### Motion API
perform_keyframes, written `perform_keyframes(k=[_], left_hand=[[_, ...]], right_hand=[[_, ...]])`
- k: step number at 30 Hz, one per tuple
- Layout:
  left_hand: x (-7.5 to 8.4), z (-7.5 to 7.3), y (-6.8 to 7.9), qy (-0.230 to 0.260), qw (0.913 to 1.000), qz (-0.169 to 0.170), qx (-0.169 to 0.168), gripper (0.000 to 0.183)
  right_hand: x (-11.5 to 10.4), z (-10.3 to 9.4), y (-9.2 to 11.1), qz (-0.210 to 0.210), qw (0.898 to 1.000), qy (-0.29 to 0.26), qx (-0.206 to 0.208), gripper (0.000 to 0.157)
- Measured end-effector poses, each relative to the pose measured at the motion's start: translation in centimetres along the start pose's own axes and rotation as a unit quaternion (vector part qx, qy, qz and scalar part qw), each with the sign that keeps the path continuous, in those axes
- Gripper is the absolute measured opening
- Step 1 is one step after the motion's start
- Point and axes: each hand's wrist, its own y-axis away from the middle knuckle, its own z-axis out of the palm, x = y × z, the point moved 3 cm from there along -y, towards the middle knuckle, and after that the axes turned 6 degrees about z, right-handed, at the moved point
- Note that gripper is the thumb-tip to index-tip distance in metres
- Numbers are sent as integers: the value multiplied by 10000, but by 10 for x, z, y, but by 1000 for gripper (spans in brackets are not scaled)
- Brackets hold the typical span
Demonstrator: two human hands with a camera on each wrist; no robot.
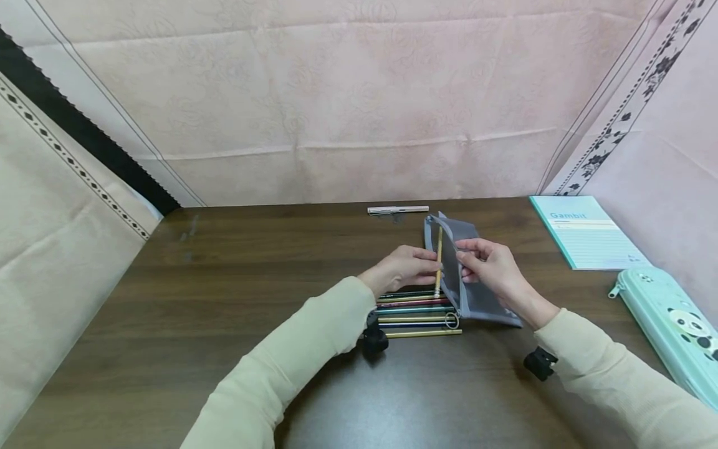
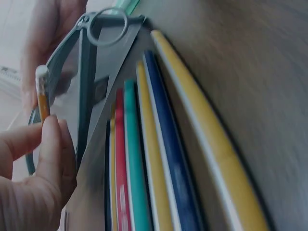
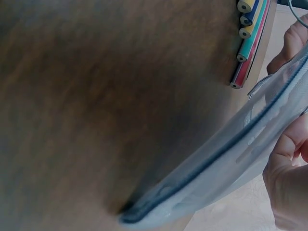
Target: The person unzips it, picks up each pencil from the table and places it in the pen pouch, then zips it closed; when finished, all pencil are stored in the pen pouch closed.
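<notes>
My left hand [image 1: 408, 268] pinches a yellow pencil [image 1: 439, 249] with a white eraser end, holding it at the mouth of a grey zip pouch [image 1: 482, 302]. In the left wrist view the pencil's eraser end [image 2: 42, 77] points up out of the fingertips. My right hand [image 1: 493, 265] grips the pouch's near side by its edge, and the pouch mouth gapes. A ring [image 1: 451, 320] hangs at the pouch's zip end. Beside the pouch, under my left hand, several coloured pencils [image 1: 417, 310] lie in a row, in yellow, navy, green and red.
Behind the pouch lies a silver pen [image 1: 398, 210]. At the right are a teal-edged notepad [image 1: 591, 234] and a mint pencil case [image 1: 667, 324] with a panda on it. Patterned cloth [image 1: 359, 112] stands along the back of the wooden table [image 1: 252, 249].
</notes>
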Motion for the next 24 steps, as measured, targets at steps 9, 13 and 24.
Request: perform_keyframes(k=[9, 13, 24], left_hand=[[-7, 22, -8, 168, 9981, 247, 541, 36], [-9, 25, -8, 339, 9975, 343, 518, 39], [2, -30, 24, -1674, 9822, 567, -631, 35]], right_hand=[[0, -1, 0, 91, 9999, 17, -64, 36], [1, -1, 1, 44, 9999, -67, -79, 38], [1, -7, 2, 40, 9996, -264, 75, 38]])
